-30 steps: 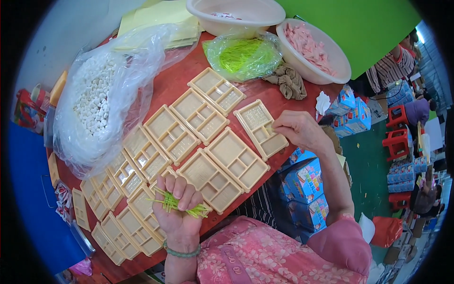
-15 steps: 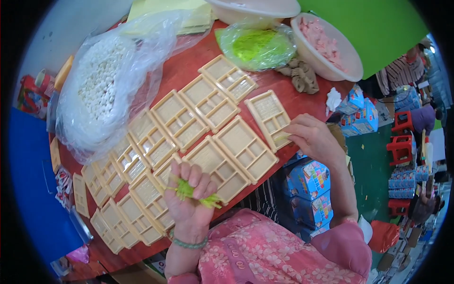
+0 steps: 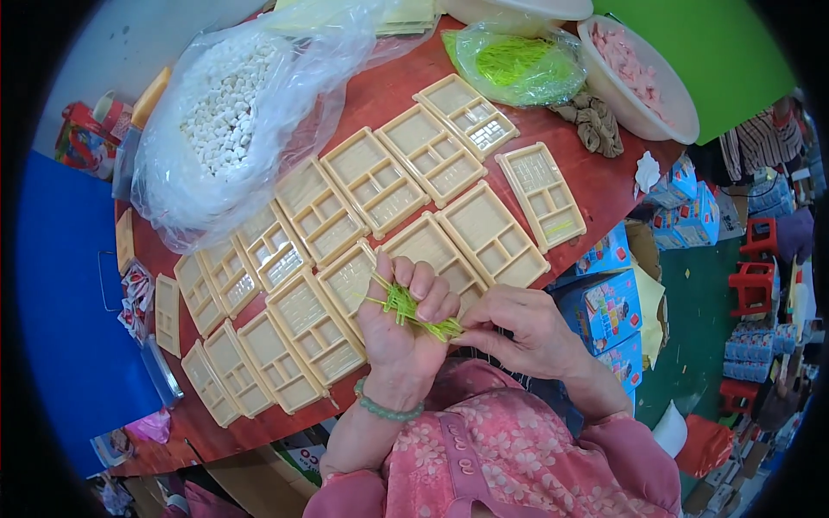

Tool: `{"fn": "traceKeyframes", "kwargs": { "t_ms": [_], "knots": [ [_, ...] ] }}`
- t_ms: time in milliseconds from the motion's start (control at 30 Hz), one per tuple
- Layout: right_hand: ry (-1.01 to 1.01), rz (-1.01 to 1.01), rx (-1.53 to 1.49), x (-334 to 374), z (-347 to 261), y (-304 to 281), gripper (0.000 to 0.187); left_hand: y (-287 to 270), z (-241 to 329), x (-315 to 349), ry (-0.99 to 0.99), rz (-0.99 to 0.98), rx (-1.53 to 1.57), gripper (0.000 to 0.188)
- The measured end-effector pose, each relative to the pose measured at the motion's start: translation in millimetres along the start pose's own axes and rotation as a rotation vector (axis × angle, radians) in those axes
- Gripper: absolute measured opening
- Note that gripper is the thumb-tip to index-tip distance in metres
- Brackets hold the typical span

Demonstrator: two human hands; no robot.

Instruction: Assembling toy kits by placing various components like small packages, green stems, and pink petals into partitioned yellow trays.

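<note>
Gripping green strips (image 3: 401, 304) in the left hand (image 3: 399, 341), pinching at their ends with the right hand (image 3: 528, 332), near printed blue boxes (image 3: 602, 312).

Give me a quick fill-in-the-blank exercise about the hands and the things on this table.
1. The left hand clutches thin strips coloured ____.
2. The beaded bracelet circles the ____ wrist.
3. The bowl at upper right holds pieces coloured ____.
4. The tabletop is coloured ____.

Missing words: green; left; pink; red.
</note>
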State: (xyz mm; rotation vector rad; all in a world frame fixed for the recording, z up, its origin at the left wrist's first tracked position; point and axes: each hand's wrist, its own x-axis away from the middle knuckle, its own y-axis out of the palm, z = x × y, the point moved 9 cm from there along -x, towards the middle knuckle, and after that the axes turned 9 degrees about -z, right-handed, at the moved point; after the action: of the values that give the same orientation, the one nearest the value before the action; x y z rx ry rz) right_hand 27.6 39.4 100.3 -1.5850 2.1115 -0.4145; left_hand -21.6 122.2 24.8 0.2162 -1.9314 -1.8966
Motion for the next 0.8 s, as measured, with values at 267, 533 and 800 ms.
{"fn": "traceKeyframes", "kwargs": {
  "t_ms": [267, 533, 800],
  "knots": [
    [-0.064, 0.118, 0.102, 10, -11, 4, 0.014, -2, 5, 6, 0.014, -0.011, 0.029, 0.035],
    [0.112, 0.024, 0.243, 31, -1, -10, 0.014, -6, 11, 6, 0.026, -0.023, 0.079, 0.035],
    [0.258, 0.034, 0.298, 51, 35, -48, 0.007, -7, 10, 8, -0.014, -0.045, 0.107, 0.036]
  ]
}}
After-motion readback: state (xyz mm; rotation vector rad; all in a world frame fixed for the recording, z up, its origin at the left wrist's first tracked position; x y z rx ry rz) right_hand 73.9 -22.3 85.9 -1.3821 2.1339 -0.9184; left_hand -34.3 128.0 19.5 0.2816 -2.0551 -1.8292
